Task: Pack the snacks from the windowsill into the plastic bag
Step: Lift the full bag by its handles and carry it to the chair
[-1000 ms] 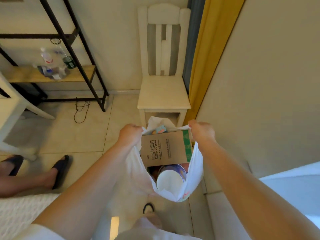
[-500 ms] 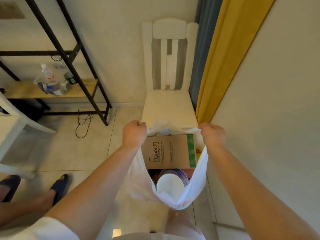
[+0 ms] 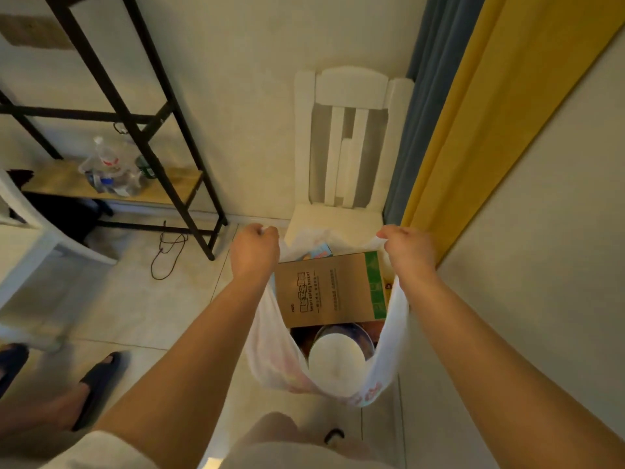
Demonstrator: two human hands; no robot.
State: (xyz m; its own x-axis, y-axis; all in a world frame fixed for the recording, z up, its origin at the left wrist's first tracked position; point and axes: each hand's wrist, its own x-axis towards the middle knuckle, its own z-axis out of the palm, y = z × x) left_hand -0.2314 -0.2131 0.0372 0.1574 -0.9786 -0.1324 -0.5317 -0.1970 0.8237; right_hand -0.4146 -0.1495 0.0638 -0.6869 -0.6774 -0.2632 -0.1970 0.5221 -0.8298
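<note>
A white plastic bag [image 3: 394,336] hangs open between my hands in front of me. My left hand [image 3: 253,250] grips its left handle and my right hand [image 3: 411,248] grips its right handle. Inside the bag stands a brown cardboard box [image 3: 329,287] with a green end. Below it lies a round tub with a white lid [image 3: 336,355]. A small colourful packet [image 3: 318,253] peeks out behind the box. The windowsill is not in view.
A white wooden chair [image 3: 341,140] stands against the wall just beyond the bag. Blue and yellow curtains [image 3: 473,106] hang to its right. A black metal shelf [image 3: 135,130] with bottles is at left. Another person's sandalled feet [image 3: 91,384] are at lower left.
The view has tilted up and the bag has risen with both hands toward the chair seat. Both hands keep their grip on the handles.
</note>
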